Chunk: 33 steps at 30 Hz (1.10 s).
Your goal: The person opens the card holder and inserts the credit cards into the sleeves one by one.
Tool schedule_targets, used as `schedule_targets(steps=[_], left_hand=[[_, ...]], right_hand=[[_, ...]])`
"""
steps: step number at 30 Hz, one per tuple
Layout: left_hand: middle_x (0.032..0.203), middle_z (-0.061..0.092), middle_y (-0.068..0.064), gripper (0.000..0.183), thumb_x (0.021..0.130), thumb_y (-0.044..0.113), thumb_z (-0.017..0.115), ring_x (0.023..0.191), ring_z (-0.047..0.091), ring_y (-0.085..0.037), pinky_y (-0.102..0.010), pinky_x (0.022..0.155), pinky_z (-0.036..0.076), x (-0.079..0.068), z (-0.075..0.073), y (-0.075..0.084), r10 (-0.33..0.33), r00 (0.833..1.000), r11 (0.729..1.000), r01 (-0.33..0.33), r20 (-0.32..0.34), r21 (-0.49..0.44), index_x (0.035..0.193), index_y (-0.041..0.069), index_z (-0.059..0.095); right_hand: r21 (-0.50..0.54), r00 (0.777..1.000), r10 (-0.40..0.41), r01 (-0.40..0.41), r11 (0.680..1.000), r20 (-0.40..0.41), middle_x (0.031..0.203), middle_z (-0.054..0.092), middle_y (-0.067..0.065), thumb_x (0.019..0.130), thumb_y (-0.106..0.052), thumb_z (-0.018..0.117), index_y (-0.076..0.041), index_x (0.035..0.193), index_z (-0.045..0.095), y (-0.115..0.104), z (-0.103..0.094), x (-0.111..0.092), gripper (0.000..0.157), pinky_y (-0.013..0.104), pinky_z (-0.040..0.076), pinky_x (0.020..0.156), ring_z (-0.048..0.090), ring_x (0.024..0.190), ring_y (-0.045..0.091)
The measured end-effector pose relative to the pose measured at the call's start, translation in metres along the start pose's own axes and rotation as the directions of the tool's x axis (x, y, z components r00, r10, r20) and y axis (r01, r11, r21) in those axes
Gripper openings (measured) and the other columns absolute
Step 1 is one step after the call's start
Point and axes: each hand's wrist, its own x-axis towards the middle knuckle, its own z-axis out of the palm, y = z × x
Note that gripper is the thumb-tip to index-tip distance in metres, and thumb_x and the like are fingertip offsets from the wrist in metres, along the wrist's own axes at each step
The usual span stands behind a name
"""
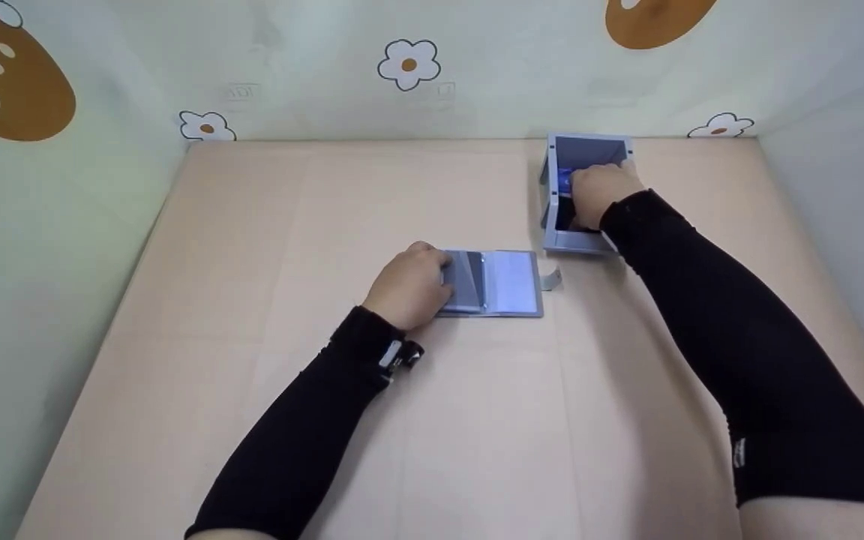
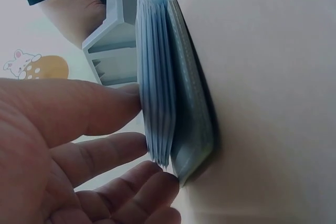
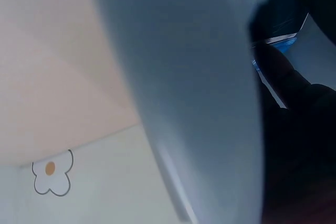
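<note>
A card holder (image 1: 514, 281) lies spread on the table, with clear sleeves (image 2: 155, 77) stacked on its left side and a short strap (image 1: 551, 280) sticking out on the right. My left hand (image 1: 411, 289) holds its left edge. In the left wrist view the thumb touches the top sleeve and the bent fingers meet the edge of the sleeves and cover. My right hand (image 1: 606, 193) reaches down into a grey box (image 1: 588, 240) beside a blue item (image 1: 565, 180). Its fingertips are mostly hidden by the wall, and I cannot tell whether they grip anything.
The grey box stands near the back edge of the table (image 1: 289, 225), to the right. Behind the table rises a pale wall (image 1: 312, 67) with flower prints; more wall flanks both sides. In the right wrist view the box wall (image 3: 189, 77) fills the middle, close to the camera.
</note>
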Motion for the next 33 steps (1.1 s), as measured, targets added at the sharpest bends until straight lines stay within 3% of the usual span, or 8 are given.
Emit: schedule_targets(steps=[5,21,33], left_hand=[[0.136,0.065,-0.016,0.044,0.099,0.021,0.070,0.119,0.065,-0.028,-0.042,0.106,0.053,0.0000,0.0006,-0.0007,0.001,1.000,1.000,-0.001,-0.006,0.006,0.140,0.004,0.067],[0.138,0.064,-0.016,0.041,0.097,0.019,0.069,0.122,0.064,-0.029,-0.042,0.108,0.051,0.0017,0.0010,-0.0006,0.008,1.000,1.000,-0.008,-0.001,0.011,0.136,0.005,0.069],[0.134,0.065,-0.015,0.040,0.098,0.020,0.069,0.117,0.065,-0.028,-0.042,0.105,0.053,0.0016,0.0022,-0.0009,0.005,1.000,1.000,-0.005,-0.009,0.000,0.135,0.004,0.069]], right_hand=[[0.004,1.000,-0.002,0.002,1.000,0.003,0.120,0.068,0.034,0.094,-0.017,0.072,0.010,0.124,0.061,-0.0017,-0.0027,-0.0026,0.043,0.063,0.041,0.105,0.062,0.115,0.052],[0.051,0.999,0.020,-0.018,0.999,-0.039,0.125,0.065,0.038,0.091,-0.017,0.074,0.011,0.131,0.056,0.0035,0.0039,0.0033,0.052,0.060,0.042,0.098,0.061,0.118,0.055],[0.144,0.994,0.027,-0.012,0.989,-0.106,0.120,0.069,0.032,0.093,-0.009,0.075,0.007,0.125,0.057,0.0072,-0.0002,0.0042,0.040,0.067,0.046,0.106,0.065,0.116,0.051]])
